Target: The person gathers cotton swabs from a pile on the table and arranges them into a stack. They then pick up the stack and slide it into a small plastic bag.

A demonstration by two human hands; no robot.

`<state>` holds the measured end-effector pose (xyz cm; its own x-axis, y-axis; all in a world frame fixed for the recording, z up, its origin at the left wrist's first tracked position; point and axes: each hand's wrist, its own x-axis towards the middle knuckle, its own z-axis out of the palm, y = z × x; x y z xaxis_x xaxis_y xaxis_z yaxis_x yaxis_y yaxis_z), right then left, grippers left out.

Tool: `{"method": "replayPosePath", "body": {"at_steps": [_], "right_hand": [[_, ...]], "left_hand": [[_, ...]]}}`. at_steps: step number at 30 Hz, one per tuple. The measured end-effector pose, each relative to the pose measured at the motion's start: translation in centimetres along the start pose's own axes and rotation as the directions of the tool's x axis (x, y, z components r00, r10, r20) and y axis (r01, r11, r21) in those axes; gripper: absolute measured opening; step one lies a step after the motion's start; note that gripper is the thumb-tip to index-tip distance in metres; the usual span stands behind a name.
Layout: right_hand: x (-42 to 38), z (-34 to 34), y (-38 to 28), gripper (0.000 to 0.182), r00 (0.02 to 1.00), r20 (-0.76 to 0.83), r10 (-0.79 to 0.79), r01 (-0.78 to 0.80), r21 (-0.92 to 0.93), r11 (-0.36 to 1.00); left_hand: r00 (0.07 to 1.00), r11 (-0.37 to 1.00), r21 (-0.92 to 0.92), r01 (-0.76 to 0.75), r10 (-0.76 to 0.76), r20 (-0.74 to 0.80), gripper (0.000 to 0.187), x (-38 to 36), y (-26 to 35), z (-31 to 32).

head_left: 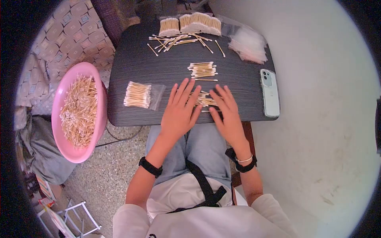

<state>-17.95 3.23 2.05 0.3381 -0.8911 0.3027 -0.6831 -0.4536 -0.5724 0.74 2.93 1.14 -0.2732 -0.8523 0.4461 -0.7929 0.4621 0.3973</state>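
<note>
My left hand (180,108) and my right hand (227,111) lie palms down, fingers spread, at the near side of the dark table. Between them is a small pile of cotton swabs (205,100), partly covered by my fingers. Just beyond my fingertips sits a second small stack of cotton swabs (203,70), lined up side to side, with one lying apart along its near edge. To the left of my left hand, a clear plastic bag (158,96) has a neat bundle of cotton swabs (137,95) at its mouth.
A pink basin (58,115) full of loose cotton swabs stands left of the table (131,51). Packed swab bundles (190,24) and scattered swabs (178,40) lie at the back. Clear plastic bags (249,44) are back right; a phone (270,95) rests on the right edge, beside a wall.
</note>
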Motion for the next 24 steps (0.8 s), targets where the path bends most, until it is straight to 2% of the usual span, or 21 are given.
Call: {"method": "replayPosePath", "body": {"at_steps": [4,13,19,22,24], "right_hand": [[-0.4,1.0,-0.5,0.049,0.994,0.097,-0.042,0.062,-0.22,0.974],[0.8,0.6,-0.2,0.048,0.991,0.133,-0.024,0.061,-0.279,0.958],[0.5,-0.5,0.7,0.036,0.996,-0.088,-0.008,-0.005,-0.152,0.988],[-0.1,-0.9,0.2,0.033,0.993,-0.099,0.071,-0.09,-0.205,0.975],[0.0,-0.7,0.4,0.032,0.991,-0.112,0.068,-0.085,-0.162,0.983]], "left_hand": [[0.996,0.999,-0.027,-0.027,0.029,0.084,0.047,-0.7,-0.9,0.5],[0.991,0.998,0.052,-0.019,0.012,0.136,0.055,-0.1,-0.3,0.3],[0.993,1.0,-0.002,-0.005,0.006,0.12,0.054,-0.2,-0.6,0.3],[0.99,0.999,0.035,-0.032,0.027,0.138,0.051,-0.3,-0.5,0.5],[0.988,0.998,0.05,-0.04,0.032,0.151,0.049,-0.4,-0.5,0.5]]}}
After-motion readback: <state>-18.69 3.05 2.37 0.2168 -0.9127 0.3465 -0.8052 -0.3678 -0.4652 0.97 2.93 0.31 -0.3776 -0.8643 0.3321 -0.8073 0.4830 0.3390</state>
